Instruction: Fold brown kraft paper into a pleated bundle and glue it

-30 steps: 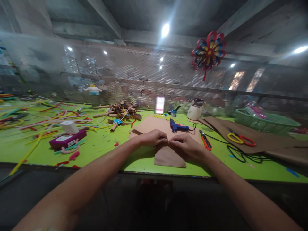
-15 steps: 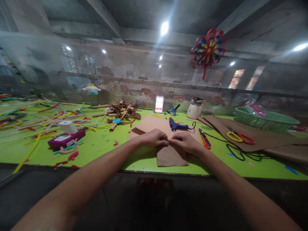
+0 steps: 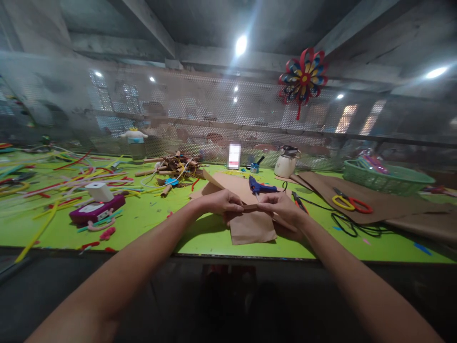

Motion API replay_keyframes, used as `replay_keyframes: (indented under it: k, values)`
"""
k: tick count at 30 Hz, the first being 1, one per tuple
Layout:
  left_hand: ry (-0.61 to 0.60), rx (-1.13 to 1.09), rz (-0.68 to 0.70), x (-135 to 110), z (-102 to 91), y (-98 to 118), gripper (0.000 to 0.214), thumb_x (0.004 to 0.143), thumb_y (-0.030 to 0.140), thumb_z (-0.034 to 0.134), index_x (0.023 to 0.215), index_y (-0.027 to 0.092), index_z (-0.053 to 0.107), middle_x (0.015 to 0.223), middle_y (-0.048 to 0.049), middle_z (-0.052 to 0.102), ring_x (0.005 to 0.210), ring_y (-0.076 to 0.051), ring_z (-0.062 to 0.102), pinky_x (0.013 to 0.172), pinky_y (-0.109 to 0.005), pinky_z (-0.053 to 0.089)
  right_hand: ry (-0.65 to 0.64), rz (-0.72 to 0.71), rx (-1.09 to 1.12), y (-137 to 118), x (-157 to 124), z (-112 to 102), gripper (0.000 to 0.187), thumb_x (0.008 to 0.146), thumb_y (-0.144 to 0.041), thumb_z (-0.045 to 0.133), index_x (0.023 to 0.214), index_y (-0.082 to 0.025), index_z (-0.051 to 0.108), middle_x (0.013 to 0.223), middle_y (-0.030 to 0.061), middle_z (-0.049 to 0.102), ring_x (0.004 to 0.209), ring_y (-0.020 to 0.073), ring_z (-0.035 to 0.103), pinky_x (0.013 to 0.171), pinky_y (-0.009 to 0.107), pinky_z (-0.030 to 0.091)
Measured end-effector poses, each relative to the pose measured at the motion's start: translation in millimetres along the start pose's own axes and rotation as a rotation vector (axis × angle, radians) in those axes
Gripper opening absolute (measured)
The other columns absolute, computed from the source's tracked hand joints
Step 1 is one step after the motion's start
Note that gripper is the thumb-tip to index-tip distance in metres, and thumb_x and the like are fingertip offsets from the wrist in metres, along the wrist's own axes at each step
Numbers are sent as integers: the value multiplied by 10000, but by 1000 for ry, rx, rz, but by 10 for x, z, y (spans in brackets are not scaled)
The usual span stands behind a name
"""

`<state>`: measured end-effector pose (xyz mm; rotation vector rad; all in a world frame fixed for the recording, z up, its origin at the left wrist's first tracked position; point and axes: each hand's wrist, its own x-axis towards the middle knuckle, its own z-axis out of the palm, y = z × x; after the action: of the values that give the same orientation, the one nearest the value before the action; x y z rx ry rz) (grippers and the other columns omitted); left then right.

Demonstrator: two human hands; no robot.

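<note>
Brown kraft paper [image 3: 253, 228] hangs toward the table's front edge, with a narrow folded strip along its upper part. My left hand [image 3: 224, 202] pinches the left end of that fold, thumb on top. At the right end my right hand [image 3: 280, 206] grips the same paper between thumb and fingers. Just beyond the hands, a blue glue gun [image 3: 264, 186] lies on larger brown paper sheets [image 3: 228, 181]. A tool with orange handles [image 3: 299, 202], partly hidden, lies beside my right hand.
Scissors with yellow and orange handles [image 3: 352, 204] rest on a brown sheet [image 3: 321, 186] at right, near black cable and a green basket [image 3: 387, 178]. Left are a purple power strip [image 3: 96, 209], scattered pipe cleaners and rolled paper sticks [image 3: 174, 164]. A white jug [image 3: 285, 164] stands behind.
My hands have moved slightly apart along the paper's upper edge, and a folded strip now shows between them. One larger sheet behind has lifted at its left corner.
</note>
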<state>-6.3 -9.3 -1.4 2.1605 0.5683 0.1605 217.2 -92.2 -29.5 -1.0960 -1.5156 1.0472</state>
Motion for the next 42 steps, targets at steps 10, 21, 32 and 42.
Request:
replay_keyframes:
  k: [10,21,32,42]
  values:
    - [34,173,138,-42,8,79,477,841,528,424,601,140,564,469,-1,512,377,-62,404,421,-202,308,83,33,264,60,16,35,292,588,-350,775,638,-160,560,582,-36,539,533,99,484,571,254,370]
    - [180,554,182,-122,-109,149,268,829,350,484,805,158,669,710,-32,638,594,-109,500,557,-220,320,-79,164,286,115,-32,98,298,665,-383,716,723,-194,492,645,-34,482,605,103,464,583,227,382]
    - [926,-411,349,-453,-809,-23,197,718,329,642,676,140,604,639,-6,557,593,-95,503,561,-212,395,-192,-221,-958,-145,84,356,346,757,-435,587,961,-158,619,948,113,620,867,225,548,711,300,402]
    - [1212,-912,436,-431,-910,-268,163,637,229,681,658,146,543,604,45,551,546,-65,519,513,-171,416,-764,-87,-1587,-611,523,1017,360,577,-115,604,929,-110,681,864,144,687,722,242,615,524,273,381]
